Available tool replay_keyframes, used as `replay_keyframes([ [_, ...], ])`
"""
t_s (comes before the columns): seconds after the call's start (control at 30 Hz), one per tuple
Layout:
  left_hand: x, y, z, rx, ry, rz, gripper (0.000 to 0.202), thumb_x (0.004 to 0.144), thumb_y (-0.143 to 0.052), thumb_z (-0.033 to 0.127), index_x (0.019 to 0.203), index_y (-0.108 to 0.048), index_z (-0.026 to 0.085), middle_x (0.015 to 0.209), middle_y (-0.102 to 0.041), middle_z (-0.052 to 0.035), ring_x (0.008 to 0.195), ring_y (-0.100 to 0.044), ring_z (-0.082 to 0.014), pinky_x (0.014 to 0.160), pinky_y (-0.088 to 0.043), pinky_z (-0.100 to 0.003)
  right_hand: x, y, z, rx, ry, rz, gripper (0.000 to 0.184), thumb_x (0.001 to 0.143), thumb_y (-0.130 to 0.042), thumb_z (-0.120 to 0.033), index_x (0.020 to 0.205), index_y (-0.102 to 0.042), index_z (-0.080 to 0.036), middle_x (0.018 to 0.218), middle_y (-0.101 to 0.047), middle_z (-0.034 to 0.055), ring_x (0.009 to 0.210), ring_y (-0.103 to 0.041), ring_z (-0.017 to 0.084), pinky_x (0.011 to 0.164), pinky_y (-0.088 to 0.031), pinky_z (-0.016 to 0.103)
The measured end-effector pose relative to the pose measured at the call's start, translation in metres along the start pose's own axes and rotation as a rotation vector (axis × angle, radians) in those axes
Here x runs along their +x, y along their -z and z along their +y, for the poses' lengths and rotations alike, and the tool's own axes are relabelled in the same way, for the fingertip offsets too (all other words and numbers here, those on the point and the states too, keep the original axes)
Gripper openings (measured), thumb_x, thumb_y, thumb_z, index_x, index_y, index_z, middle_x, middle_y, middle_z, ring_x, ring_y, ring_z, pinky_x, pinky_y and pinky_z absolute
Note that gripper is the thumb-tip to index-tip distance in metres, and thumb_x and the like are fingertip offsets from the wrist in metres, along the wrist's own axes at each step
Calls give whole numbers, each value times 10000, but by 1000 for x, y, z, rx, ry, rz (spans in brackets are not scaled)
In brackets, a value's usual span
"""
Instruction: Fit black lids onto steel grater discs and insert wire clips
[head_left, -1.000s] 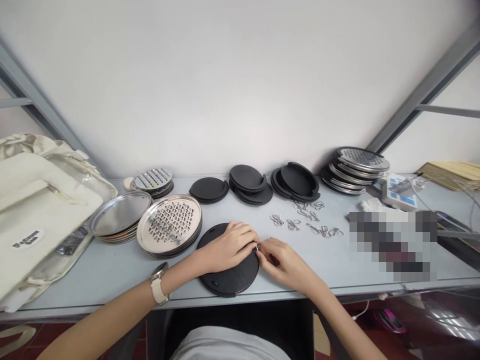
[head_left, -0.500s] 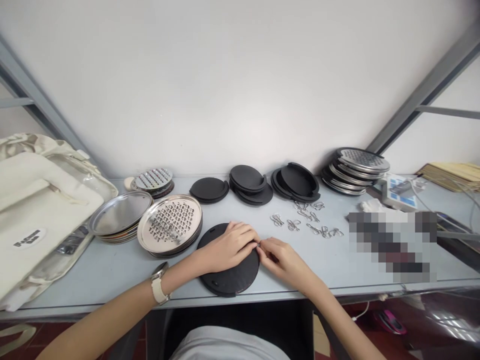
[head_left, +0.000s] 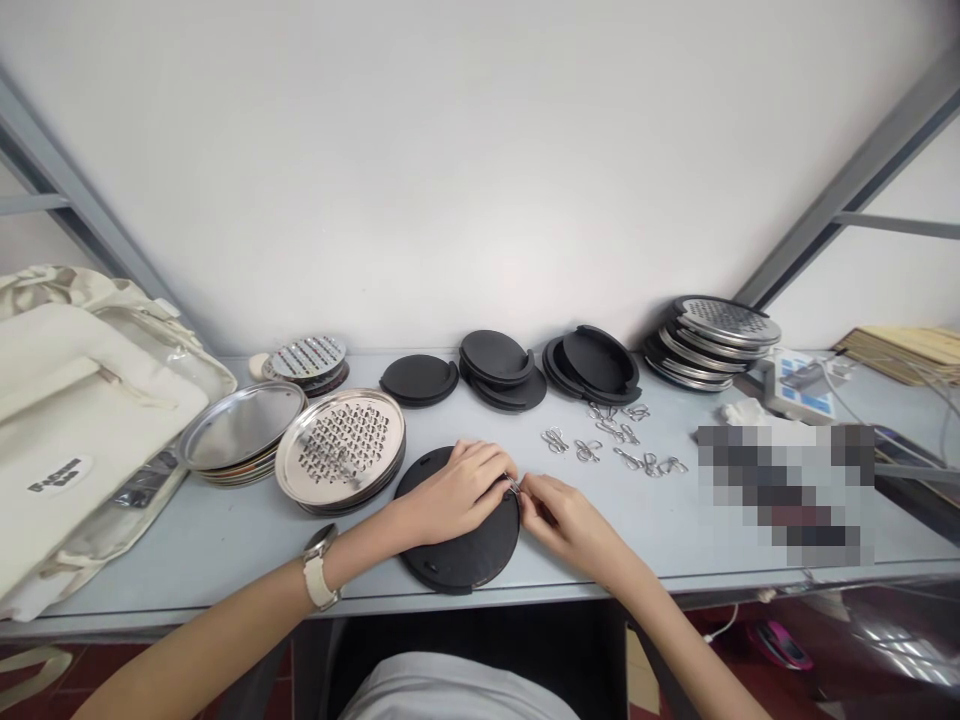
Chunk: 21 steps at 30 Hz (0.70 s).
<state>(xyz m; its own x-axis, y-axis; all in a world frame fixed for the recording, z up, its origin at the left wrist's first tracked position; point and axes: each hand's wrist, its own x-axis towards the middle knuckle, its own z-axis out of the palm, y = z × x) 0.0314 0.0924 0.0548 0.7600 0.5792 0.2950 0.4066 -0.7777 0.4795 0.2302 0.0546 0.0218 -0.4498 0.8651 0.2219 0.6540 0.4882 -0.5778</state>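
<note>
A round black disc [head_left: 465, 555] lies flat on the grey table near its front edge. My left hand [head_left: 457, 490] rests on top of the disc with curled fingers pressing at its right rim. My right hand [head_left: 562, 515] meets it there, fingers pinched on a small metal clip [head_left: 514, 486] at the disc's edge. Several loose wire clips [head_left: 611, 440] lie scattered just beyond my right hand.
Perforated metal discs [head_left: 341, 445] and plain metal plates [head_left: 240, 425] are stacked at left. Black discs [head_left: 499, 365] sit in piles at the back, more metal-and-black stacks [head_left: 712, 335] at right. A cream bag [head_left: 67, 420] fills the far left.
Both hands stay at the disc's right rim. Only the fingers shift slightly around the clip; the disc has not moved.
</note>
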Motion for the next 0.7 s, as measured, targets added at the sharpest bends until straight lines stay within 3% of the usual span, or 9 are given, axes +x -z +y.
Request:
replay_keyframes([
  [0.1,1,0,0,1,-1,20,139,977,-379,153,974,-507,205,980,-581,-19,961,-523,-172,916,-335,-333,-1,0,-1,34,-11,7,180,941,-390,-176,770,-360,-223,657,-425,-43,571,-409,128,550,-338,240],
  [0.2,1,1,1,7,1,42,145,983,-375,159,978,-513,202,982,-587,-23,967,-527,-175,915,-337,-330,-2,-1,-1,106,-43,40,12,950,-404,-218,953,-392,-218,665,-433,-54,548,-426,129,538,-352,234],
  [0.3,1,2,2,-2,-4,53,148,982,-380,154,980,-520,202,984,-593,-21,972,-532,-172,916,-334,-323,-3,0,-2,148,-54,48,168,958,-407,-245,1111,-350,-204,679,-440,-58,553,-454,134,548,-368,235],
  [0.43,1,2,2,-42,-6,67,131,974,-402,140,986,-516,203,979,-600,-13,966,-539,-166,931,-328,-319,-3,1,-3,95,-13,27,36,972,-394,-250,960,-407,-219,690,-452,-44,581,-449,135,571,-368,240],
  [0.7,1,3,3,-71,-15,59,118,976,-400,167,969,-513,199,964,-593,-26,967,-541,-174,938,-348,-329,-1,1,-2,38,25,33,138,960,-404,-203,822,-403,-222,699,-501,-15,602,-459,145,570,-378,249],
])
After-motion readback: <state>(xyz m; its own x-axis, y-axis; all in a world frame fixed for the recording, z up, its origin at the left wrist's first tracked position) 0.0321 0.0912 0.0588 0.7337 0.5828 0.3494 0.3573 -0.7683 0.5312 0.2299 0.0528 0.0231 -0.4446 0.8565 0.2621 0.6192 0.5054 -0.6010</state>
